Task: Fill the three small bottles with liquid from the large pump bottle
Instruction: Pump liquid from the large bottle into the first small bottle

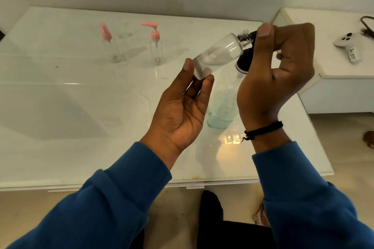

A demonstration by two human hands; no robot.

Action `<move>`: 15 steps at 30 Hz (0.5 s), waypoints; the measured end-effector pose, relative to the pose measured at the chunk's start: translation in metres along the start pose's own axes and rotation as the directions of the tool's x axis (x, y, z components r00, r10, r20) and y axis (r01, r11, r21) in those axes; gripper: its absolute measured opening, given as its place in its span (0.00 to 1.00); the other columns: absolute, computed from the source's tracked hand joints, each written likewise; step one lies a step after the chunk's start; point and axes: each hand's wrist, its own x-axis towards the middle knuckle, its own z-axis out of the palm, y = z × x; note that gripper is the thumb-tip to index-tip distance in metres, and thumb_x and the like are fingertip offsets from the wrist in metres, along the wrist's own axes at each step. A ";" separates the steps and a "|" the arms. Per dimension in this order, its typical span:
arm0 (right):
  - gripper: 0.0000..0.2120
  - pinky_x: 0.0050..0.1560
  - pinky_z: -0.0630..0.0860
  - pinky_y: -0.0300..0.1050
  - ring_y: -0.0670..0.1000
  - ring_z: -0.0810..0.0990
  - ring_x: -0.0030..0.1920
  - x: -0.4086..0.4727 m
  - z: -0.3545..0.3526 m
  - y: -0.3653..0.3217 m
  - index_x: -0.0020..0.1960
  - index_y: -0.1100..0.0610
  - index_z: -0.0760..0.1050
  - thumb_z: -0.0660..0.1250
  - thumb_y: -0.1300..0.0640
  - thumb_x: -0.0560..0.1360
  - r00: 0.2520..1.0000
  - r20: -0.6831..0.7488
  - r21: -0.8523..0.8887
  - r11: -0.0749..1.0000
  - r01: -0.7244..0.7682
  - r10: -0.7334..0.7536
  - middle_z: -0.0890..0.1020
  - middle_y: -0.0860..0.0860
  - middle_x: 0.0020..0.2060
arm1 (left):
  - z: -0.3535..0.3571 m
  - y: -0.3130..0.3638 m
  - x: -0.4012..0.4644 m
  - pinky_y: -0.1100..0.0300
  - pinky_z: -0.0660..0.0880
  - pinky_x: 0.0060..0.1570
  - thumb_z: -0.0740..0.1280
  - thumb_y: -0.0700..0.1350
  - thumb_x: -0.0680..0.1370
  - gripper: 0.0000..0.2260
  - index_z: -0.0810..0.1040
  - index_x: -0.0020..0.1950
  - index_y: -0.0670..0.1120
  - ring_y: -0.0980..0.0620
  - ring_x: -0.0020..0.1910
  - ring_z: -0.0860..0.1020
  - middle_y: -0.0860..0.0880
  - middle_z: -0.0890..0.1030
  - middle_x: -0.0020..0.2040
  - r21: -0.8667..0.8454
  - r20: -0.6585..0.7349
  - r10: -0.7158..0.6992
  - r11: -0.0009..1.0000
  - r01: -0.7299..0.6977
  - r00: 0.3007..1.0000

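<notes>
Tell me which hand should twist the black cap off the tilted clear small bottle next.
Right. The right hand already pinches the black cap at the neck of the tilted clear small bottle, while the left hand steadies its base with thumb and fingertips.

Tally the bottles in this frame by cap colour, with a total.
Pink-capped small bottles: 2, one with a spray top and one with a pump top, both standing on the table.
Black-capped bottles: 2, the small bottle held in both hands, and the large pump bottle standing behind them.
Total: 4 bottles.
</notes>
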 end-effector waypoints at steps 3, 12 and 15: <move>0.13 0.40 0.66 0.44 0.53 0.70 0.38 -0.001 -0.001 0.002 0.35 0.63 0.75 0.66 0.65 0.79 1.000 0.008 0.001 1.000 -0.012 0.012 0.73 0.52 0.34 | -0.001 -0.001 -0.001 0.61 0.82 0.37 0.74 0.44 0.68 0.25 0.80 0.64 0.39 0.48 0.46 0.84 0.41 0.83 0.55 0.001 -0.005 0.000 1.000 0.000 1.000; 0.14 0.40 0.66 0.42 0.50 0.70 0.38 0.000 -0.002 0.001 0.35 0.64 0.75 0.67 0.65 0.79 1.000 0.020 0.015 1.000 -0.021 0.021 0.73 0.53 0.33 | -0.001 -0.001 0.000 0.61 0.82 0.37 0.73 0.45 0.69 0.23 0.80 0.62 0.39 0.49 0.46 0.84 0.41 0.84 0.54 0.002 0.003 0.007 1.000 -0.007 1.000; 0.15 0.38 0.65 0.44 0.58 0.71 0.36 0.004 -0.002 0.001 0.34 0.65 0.74 0.67 0.63 0.79 1.000 0.015 -0.009 1.000 -0.017 0.017 0.74 0.58 0.32 | 0.000 -0.001 -0.001 0.62 0.82 0.37 0.73 0.45 0.69 0.23 0.80 0.62 0.39 0.49 0.46 0.84 0.41 0.84 0.54 0.006 0.005 0.005 1.000 -0.005 1.000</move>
